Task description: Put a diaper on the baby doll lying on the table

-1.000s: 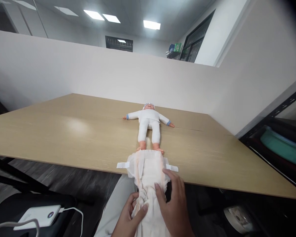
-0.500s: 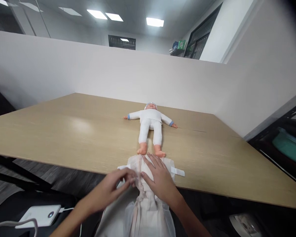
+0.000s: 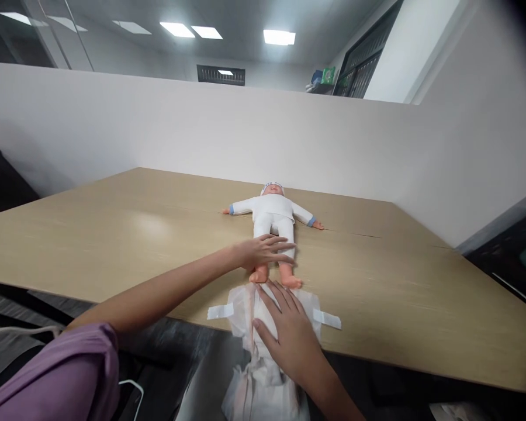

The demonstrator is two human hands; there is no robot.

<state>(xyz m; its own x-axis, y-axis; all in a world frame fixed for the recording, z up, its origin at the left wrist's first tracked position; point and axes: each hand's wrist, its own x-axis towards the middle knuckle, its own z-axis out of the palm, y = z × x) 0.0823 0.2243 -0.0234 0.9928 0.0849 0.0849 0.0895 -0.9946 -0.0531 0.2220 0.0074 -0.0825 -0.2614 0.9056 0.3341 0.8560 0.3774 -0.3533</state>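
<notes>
A baby doll in white clothes and a patterned cap lies on its back, arms spread, feet pointing at me. An unfolded diaper with white side tabs lies below the doll's feet; its lower part hangs over the table edge toward my lap. My right hand rests flat on the diaper, fingers spread, holding nothing. Over the doll's lower legs reaches my left hand, its fingers outstretched and apart. Whether it touches the legs I cannot tell.
The wooden table runs up to a low white wall. At the lower left are a dark chair and a white cable. A dark rack stands at the right, beside the table.
My left hand has left the diaper's left edge and moved up and forward over the doll's legs, its fingers opening out. My right hand stays on the diaper.
</notes>
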